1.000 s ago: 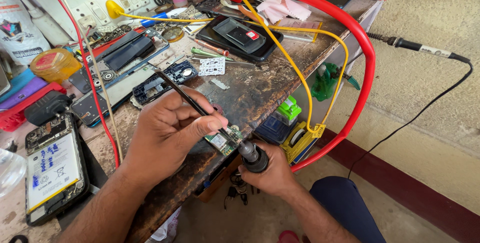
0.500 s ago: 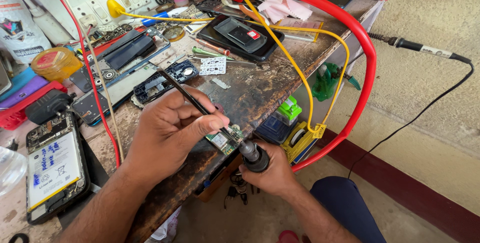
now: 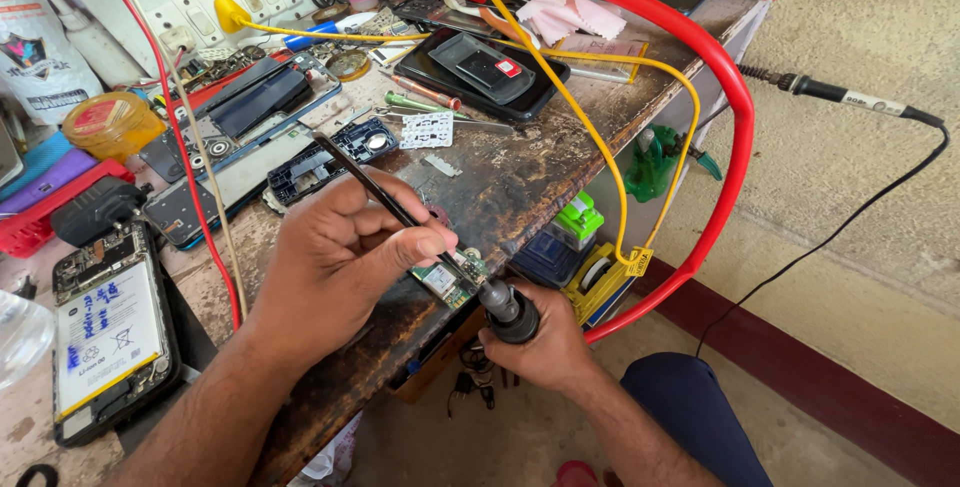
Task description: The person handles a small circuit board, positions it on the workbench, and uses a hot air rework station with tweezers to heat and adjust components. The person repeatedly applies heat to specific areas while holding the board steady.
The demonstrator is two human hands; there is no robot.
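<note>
Holding tweezers over circuit board, left hand.

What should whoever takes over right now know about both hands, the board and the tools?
Left hand: pinches black tweezers, tips down on the small green circuit board.
Right hand: grips a black-handled tool from below the bench edge, nozzle at the board.
Board: lies at the front edge of the bench, between both tools.
Nearby: an opened phone with its battery showing, at the left.
Done: both tools are on the board.
Left: cannot tell whether any part has been lifted or set; the tips hide it.
</note>
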